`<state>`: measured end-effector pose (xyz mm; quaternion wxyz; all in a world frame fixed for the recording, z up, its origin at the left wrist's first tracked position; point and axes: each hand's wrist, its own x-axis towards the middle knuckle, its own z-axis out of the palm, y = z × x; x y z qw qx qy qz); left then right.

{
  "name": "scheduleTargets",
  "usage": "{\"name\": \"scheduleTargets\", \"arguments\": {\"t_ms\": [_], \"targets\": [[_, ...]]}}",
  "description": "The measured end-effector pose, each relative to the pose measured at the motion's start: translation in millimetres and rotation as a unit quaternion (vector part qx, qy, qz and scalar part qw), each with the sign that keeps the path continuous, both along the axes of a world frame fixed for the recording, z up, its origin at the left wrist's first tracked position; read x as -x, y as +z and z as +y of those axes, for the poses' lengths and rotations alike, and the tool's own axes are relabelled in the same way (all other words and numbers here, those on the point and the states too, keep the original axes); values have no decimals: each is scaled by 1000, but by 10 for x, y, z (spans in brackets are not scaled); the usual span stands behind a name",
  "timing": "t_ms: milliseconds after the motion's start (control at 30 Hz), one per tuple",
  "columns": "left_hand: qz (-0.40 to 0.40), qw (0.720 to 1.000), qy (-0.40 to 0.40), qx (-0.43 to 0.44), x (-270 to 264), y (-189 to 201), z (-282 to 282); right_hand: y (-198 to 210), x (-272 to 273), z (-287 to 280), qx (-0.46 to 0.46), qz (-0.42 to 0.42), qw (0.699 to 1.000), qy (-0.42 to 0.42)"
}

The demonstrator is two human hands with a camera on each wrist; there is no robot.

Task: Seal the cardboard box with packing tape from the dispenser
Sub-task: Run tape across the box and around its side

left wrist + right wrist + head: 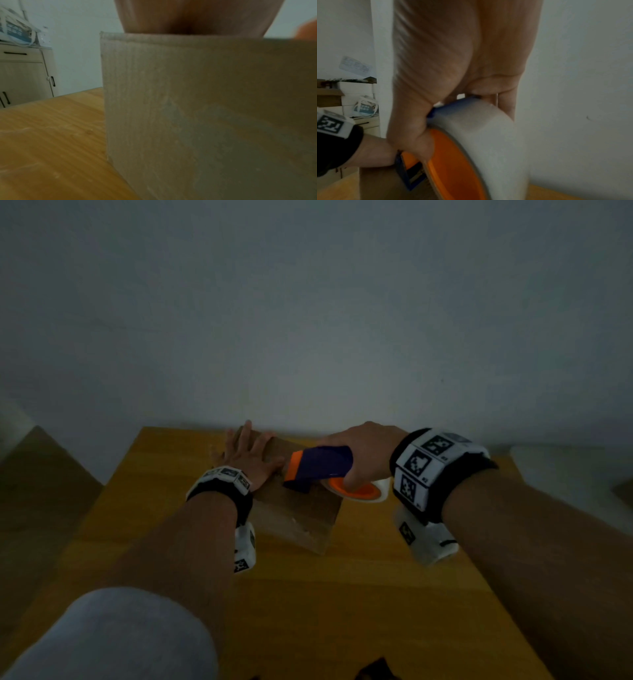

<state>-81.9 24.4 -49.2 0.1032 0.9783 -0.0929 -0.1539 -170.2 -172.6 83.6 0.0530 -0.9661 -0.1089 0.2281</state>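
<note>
A brown cardboard box (301, 515) stands on the wooden table (137, 508); its side wall (188, 108) fills the left wrist view. My left hand (248, 455) lies flat on the far left part of the box top, fingers straight and spread. My right hand (363, 453) grips a blue and orange tape dispenser (318, 465) holding a roll of clear tape (488, 135). The dispenser's front end sits on the box top just right of my left hand. In the right wrist view my thumb (418, 135) curls onto the orange hub (453, 162).
A grey wall (308, 320) rises right behind the table. Beyond the table's left edge stands a light wooden cabinet (22, 75) with bags on top. Bare tabletop (342, 594) stretches between the box and me.
</note>
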Motion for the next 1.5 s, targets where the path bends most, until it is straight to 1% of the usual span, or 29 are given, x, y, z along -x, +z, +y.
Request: {"name": "scheduleTargets", "arguments": {"t_ms": [167,267,333,467,600,667,800,867,1000,1200,1500], "targets": [[10,1000,-5,-6,-18,8,-1,79,145,-245,24,27,999,-20],[16,1000,-4,-11,-14,26,-8,100,222,-340,23,27,999,-34],[27,1000,-3,-5,-10,40,-6,96,236,-346,19,22,999,-32],[46,999,-7,0,-11,61,-5,11,247,-309,44,17,999,-13],[63,998,-8,-3,11,95,2,-44,243,-297,56,18,998,-16],[54,998,-12,-27,45,89,-5,-46,231,-299,54,17,998,-14],[-7,995,-40,-91,174,22,-60,-101,225,-288,46,19,998,-23],[-16,993,-60,-97,226,7,-107,-133,224,-280,52,26,998,-28],[-10,994,-77,-79,237,-4,-98,-156,211,-279,54,17,998,-30],[11,998,-29,-46,82,0,183,-162,188,-296,46,3,998,-46],[4,998,-21,-53,-157,19,358,-189,22,-126,24,1,998,-66]]}}
